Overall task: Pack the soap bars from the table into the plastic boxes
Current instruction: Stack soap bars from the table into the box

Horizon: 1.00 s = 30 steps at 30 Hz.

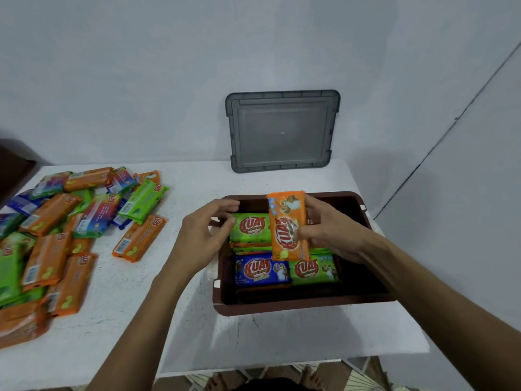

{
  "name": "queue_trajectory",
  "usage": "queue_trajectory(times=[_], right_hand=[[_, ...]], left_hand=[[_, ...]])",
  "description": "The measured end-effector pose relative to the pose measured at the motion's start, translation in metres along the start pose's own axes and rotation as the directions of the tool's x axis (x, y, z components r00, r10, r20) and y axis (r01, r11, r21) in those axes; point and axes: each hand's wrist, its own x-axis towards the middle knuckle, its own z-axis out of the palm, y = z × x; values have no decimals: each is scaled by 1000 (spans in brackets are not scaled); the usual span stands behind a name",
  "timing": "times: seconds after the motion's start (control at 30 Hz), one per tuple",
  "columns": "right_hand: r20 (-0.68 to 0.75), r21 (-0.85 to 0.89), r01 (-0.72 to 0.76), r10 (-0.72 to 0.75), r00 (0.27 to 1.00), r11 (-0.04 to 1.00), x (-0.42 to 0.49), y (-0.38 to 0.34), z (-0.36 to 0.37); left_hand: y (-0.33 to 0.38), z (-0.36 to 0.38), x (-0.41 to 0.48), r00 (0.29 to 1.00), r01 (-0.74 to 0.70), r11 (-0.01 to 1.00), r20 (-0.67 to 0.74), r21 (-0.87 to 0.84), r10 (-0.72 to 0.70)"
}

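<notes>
Broadly, we see a white bench (pixel 267 342) set against a pale wall (pixel 141 80). Across the bench's left side spreads a loose pile of soap bars (pixel 48 214) in orange, green and blue wrappers, lying flat and overlapping. At the back, a grey lid (pixel 282 131) stands tilted against the wall, its lower edge on the bench. Nearer to us, on the right of the bench, sits a brown plastic box (pixel 282 307), open at the top. Inside it we count 3 bars lying face up on top of others: a green bar (pixel 251 228) at the far left, a blue bar (pixel 260 269) nearer, and a second green bar (pixel 313 270) just beside the blue one. Our right hand (pixel 329 230) hangs over the box, fingers and thumb wrapped round an orange soap bar (pixel 287 221), which stands on end above the packed bars. Our left hand (pixel 203 232) hovers over the box's left rim, holding nothing, fingers loosely curled near the far green bar. We cannot tell whether they touch it.
</notes>
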Motion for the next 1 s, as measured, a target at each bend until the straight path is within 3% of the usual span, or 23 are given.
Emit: queue_trajectory(times=[0.13,0.33,0.53,1.0], right_hand=[[-108,85,26,-17,994,996,-11,10,-10],[-188,-311,19,-81,979,950,-29,10,-28],[-90,-341,-53,23,996,938,-42,19,-33],[-196,-402,-206,135,971,892,-28,50,-25]], left_hand=[[-7,2,-5,997,-74,993,7,97,73],[-11,4,-8,992,-123,981,46,153,118],[-12,5,-10,992,-120,980,54,159,112],[-11,6,-18,988,-145,977,71,158,136]])
